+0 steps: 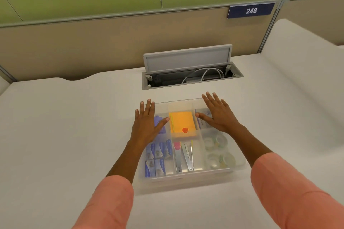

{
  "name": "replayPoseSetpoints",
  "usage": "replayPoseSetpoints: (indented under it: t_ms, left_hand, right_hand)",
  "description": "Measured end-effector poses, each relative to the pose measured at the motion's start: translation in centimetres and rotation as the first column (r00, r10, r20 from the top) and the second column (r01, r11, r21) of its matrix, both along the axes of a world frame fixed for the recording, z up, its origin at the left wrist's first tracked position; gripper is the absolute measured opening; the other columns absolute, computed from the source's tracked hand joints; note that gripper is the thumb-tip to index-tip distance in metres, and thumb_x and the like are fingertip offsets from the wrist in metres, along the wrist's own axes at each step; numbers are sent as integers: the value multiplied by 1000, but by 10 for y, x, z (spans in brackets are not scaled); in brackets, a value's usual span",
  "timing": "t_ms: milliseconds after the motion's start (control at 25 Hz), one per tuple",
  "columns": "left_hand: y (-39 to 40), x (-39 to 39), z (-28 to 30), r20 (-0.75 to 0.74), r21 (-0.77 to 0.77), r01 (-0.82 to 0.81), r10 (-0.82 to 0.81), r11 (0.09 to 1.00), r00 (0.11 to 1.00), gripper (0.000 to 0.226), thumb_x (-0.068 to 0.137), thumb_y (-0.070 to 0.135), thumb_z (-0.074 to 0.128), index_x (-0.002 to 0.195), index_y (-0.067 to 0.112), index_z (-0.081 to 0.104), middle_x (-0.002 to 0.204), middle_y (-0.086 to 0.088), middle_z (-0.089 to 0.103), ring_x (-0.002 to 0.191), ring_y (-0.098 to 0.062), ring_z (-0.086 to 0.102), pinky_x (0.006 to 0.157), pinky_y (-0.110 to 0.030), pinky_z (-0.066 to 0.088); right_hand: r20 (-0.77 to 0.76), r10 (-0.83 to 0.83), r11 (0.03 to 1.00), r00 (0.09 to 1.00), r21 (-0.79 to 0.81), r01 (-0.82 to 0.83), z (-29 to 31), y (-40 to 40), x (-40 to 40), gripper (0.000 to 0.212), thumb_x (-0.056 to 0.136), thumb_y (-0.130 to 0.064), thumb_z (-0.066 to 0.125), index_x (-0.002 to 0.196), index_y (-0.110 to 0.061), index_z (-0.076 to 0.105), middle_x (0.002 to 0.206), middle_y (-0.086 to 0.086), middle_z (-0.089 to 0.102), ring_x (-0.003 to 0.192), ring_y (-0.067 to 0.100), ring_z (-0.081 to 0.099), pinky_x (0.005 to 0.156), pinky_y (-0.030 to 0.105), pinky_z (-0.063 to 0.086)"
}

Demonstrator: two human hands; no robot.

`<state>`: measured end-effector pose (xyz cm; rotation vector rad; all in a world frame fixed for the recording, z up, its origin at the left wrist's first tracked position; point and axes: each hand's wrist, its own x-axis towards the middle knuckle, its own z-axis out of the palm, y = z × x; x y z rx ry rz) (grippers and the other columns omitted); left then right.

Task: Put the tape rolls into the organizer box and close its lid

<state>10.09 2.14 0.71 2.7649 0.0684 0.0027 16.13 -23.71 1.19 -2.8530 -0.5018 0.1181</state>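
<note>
Your two hands lie flat on a clear plastic organizer box (188, 182) at the middle of a pale, matte desk (65, 126). At the left, your left hand (147, 122) rests palm down over the box's far-left corner, fingers spread and thumb angled inward toward the centre, gripping nothing; a salmon-pink sleeve (109, 201) covers the forearm. Under and near that hand, small blue packets (158, 158) fill the left compartments. In the middle column sits an orange pad (183, 122) bearing a red dot, and nearer you lie metal tools (184, 156), one with a pink handle. At the right, your right hand (219, 115) is likewise splayed and palm down over the far-right corner, thumb pointing inward, holding nothing. The clear tape rolls (219, 150) are in the near-right compartments, partly hazed by the translucent plastic above them; the lid appears down over the box, though whether it is latched cannot be told. Beyond the box, a grey cable hatch (188, 59) stands propped open in the desk, white cables visible inside. On the far right of the beige partition hangs a blue plate (251, 10) reading 248.
</note>
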Motion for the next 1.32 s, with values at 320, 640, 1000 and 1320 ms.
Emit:
replayPoseSetpoints:
  t_ms: [320, 640, 1000, 1320]
  left_hand:
    - [-2, 20, -14, 30, 167, -47, 43, 985, 999, 115, 53, 86, -19, 146, 25, 11, 158, -2, 14, 146, -24, 6, 117, -45, -3]
    - [-2, 17, -4, -50, 191, 6, 3, 982, 999, 128, 39, 85, -31, 146, 21, -3, 159, -6, -4, 146, -26, -6, 116, -45, -8]
    - [-7, -47, 9, -5, 136, -79, 81, 988, 997, 132, 39, 84, -32, 146, 14, 1, 158, -10, -4, 146, -28, -6, 116, -45, -8]
    - [-23, -73, 19, 55, 114, -36, 30, 993, 998, 131, 40, 84, -32, 146, 14, 0, 158, -10, -4, 146, -28, -7, 116, -43, -11]
  right_hand:
    - [38, 1, 1000, 999, 30, -2, -10, 3, 18, 99, 69, -82, 13, 147, -20, 17, 158, 4, 20, 147, 23, 11, 119, 48, 14]
    - [23, 24, 996, 999, -84, -22, -5, 4, 12, 117, 54, -88, -17, 148, -21, 2, 160, 1, 1, 148, 21, -2, 121, 47, 6]
    - [49, 97, 995, 994, 2, -97, 29, 19, -24, 83, 80, -70, 14, 148, -22, 11, 160, 6, 5, 148, 23, 0, 122, 45, 1]
    - [320, -158, 609, 934, 776, -163, 164, 22, -103, 39, 89, -42, 54, 116, -15, 63, 110, -2, 68, 100, 6, 63, 82, 12, 49]
